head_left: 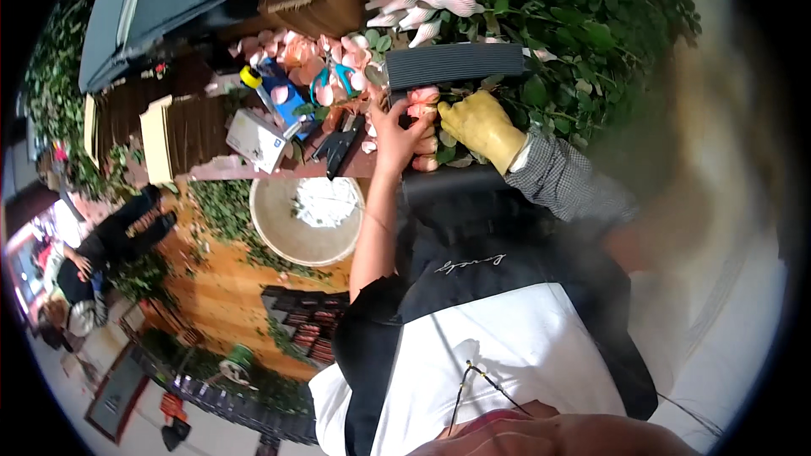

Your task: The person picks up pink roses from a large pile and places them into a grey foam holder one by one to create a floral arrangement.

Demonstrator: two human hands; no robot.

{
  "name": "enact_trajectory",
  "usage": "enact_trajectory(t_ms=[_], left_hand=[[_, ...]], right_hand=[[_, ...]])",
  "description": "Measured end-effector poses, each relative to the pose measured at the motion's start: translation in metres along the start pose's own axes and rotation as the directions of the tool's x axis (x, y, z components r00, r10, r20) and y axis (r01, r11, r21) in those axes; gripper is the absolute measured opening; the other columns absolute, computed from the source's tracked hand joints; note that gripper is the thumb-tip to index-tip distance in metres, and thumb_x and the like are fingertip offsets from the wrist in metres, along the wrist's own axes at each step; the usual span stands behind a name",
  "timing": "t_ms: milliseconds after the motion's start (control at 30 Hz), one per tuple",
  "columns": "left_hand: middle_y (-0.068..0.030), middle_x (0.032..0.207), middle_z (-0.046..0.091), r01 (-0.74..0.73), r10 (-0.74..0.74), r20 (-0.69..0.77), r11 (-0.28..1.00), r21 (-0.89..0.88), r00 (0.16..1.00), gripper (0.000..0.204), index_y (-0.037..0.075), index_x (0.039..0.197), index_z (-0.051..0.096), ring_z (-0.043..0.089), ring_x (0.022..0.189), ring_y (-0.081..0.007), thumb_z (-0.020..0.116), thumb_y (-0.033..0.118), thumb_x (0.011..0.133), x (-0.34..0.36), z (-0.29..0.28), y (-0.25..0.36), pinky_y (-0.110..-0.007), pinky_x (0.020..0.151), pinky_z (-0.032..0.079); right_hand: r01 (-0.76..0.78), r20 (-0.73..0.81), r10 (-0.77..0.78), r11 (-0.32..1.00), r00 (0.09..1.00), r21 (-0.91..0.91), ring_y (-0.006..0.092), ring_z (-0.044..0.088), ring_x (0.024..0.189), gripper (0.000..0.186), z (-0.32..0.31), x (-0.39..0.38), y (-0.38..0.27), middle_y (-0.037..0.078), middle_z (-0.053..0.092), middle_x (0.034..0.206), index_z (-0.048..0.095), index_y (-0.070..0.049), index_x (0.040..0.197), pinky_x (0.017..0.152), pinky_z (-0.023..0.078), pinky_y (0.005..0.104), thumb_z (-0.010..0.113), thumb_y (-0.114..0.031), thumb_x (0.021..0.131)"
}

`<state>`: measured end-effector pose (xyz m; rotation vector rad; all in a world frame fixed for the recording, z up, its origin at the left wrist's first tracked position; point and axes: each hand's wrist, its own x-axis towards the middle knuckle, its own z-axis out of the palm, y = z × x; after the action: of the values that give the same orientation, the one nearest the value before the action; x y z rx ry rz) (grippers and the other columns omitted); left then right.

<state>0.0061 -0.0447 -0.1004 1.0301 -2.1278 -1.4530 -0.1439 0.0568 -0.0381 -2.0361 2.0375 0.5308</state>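
A short row of peach-pink roses [425,110] lies on the work surface in front of me, heads pointing left. My bare left hand [395,135] reaches over the heads with thumb and forefinger apart, fingertips at the blooms. Just right of the heads is my right hand [483,125] in a yellow rubber glove. Its fingers are curled closed, and whatever they may hold is hidden, as are most of the stems. Beyond both hands lies a dark grey ribbed strip [456,65]. A black stapler [340,145] rests left of my left wrist.
Teal-handled scissors [343,78], loose petals [297,52] and a white box [256,141] lie to the left. Netted rose heads [435,0] and leafy stems [583,25] are piled beyond. A bucket [262,228] stands below the table edge. Another person [101,253] is far left.
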Motion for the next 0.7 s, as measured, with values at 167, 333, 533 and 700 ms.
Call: enact_trajectory(t_ms=[167,333,533,700], left_hand=[[-0.0248,0.138,0.041,0.039,-0.038,-0.050,0.999,0.013,0.998,0.045,0.002,0.113,0.068,0.046,0.129,-0.0390,0.084,0.026,0.079,-0.009,0.009,-0.015,-0.042,0.107,0.040],[-0.0245,0.135,0.044,0.019,-0.019,-0.010,0.999,0.048,1.000,0.044,0.003,0.115,0.068,0.048,0.127,-0.0380,0.083,0.024,0.079,-0.011,0.005,-0.005,-0.041,0.104,0.042],[-0.0254,0.145,0.039,0.036,-0.035,-0.011,0.991,0.130,0.999,0.041,0.003,0.115,0.066,0.045,0.132,-0.0363,0.078,0.026,0.084,-0.006,0.004,-0.023,-0.041,0.107,0.040],[-0.0239,0.141,0.042,0.110,-0.113,0.097,0.993,0.033,0.989,0.045,0.003,0.116,0.066,0.046,0.130,-0.0350,0.080,0.031,0.083,-0.001,-0.007,-0.015,-0.039,0.106,0.040]], right_hand=[[-0.051,-0.341,0.193,0.922,0.920,0.383,0.0271,0.067,0.073,0.029,-0.037,-0.025,0.002,0.006,0.072,0.089,0.068,-0.016,0.117,0.070,0.053,0.0403,0.063,-0.026,0.090],[-0.104,-0.369,0.261,0.913,0.892,0.394,0.0257,0.068,0.094,0.037,-0.008,-0.005,-0.001,0.007,0.069,0.107,0.061,-0.016,0.127,0.078,0.054,0.0402,0.057,-0.022,0.092],[-0.226,-0.215,0.271,0.951,0.938,0.213,0.0224,0.067,0.105,0.044,-0.008,0.010,-0.026,0.009,0.065,0.124,0.054,-0.014,0.137,0.092,0.049,0.0366,0.051,-0.018,0.093],[0.358,-0.483,0.239,0.423,0.842,0.833,0.0308,0.058,0.122,0.049,-0.032,-0.060,0.000,0.015,0.059,0.134,0.053,-0.006,0.139,0.103,0.046,0.0403,0.063,-0.014,0.092]])
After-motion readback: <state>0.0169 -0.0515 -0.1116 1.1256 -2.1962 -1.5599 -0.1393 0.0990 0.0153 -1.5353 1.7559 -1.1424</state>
